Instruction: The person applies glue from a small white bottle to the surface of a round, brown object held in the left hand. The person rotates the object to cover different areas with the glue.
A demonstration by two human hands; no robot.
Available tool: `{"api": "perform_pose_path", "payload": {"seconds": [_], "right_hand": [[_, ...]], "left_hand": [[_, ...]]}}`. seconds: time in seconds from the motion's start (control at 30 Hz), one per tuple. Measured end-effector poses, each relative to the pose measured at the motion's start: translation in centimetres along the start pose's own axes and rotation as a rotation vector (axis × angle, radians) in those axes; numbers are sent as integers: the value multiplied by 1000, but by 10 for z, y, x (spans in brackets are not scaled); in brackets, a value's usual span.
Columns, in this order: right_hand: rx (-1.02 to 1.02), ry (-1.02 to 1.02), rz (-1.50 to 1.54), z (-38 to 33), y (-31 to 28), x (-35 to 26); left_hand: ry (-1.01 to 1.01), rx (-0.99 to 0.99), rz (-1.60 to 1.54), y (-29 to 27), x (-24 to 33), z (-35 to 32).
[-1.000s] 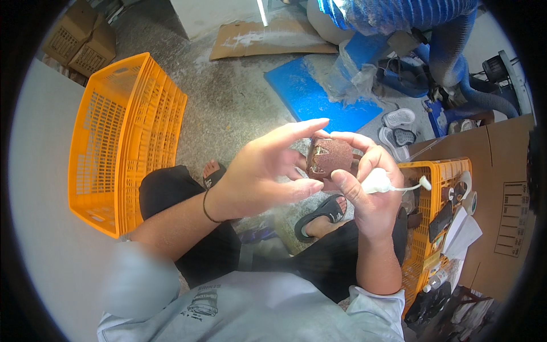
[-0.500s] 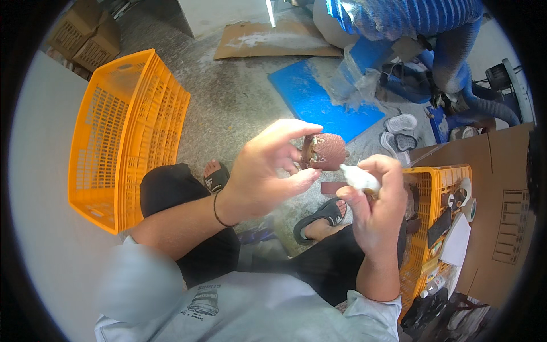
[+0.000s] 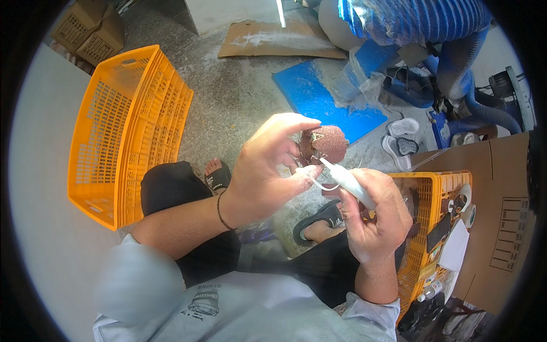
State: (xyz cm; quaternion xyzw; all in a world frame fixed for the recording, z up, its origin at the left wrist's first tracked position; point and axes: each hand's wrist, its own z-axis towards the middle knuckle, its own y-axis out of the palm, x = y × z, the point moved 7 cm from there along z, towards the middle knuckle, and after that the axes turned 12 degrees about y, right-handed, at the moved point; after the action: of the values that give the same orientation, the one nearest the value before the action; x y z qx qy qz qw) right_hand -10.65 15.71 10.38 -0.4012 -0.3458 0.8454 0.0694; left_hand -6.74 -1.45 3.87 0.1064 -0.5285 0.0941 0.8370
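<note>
My left hand (image 3: 263, 165) pinches a small drum-shaped piece wrapped in reddish-brown sandpaper (image 3: 331, 142) between thumb and fingers. A jagged, gapped edge of the wrap shows pale patches on the side toward the fingers. In my right hand (image 3: 380, 214) is a small white glue bottle (image 3: 350, 183), its thin nozzle tilted up to the wrap's lower edge. Contact between tip and wrap is hard to make out. A thin white strand or strap curves from the bottle toward my left thumb. Beneath the bottle, part of a flat reddish-brown strip (image 3: 330, 191) shows.
Stacked yellow plastic crates (image 3: 128, 137) stand at left. Another yellow crate (image 3: 419, 268) at right carries tape rolls, a dark block (image 3: 439, 232) and white sheets. Ahead lie a blue board (image 3: 319, 97), shoe soles (image 3: 397, 149) and a cardboard sheet (image 3: 279, 41); blue ribbed hoses (image 3: 421, 20) hang at upper right.
My right hand has turned the bottle so its nozzle now points up-left at the wrap's edge. The sandpaper piece has rotated slightly in my left hand, and the white strand has come into sight.
</note>
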Motion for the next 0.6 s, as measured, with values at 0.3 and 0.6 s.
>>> {"api": "perform_pose_path", "payload": {"seconds": [0.3, 0.6], "right_hand": [[4, -11, -12, 2, 0, 0], [-11, -1, -19, 2, -1, -2]], "left_hand": [[13, 1, 6, 1, 1, 0], [51, -24, 106, 1, 1, 0]]}}
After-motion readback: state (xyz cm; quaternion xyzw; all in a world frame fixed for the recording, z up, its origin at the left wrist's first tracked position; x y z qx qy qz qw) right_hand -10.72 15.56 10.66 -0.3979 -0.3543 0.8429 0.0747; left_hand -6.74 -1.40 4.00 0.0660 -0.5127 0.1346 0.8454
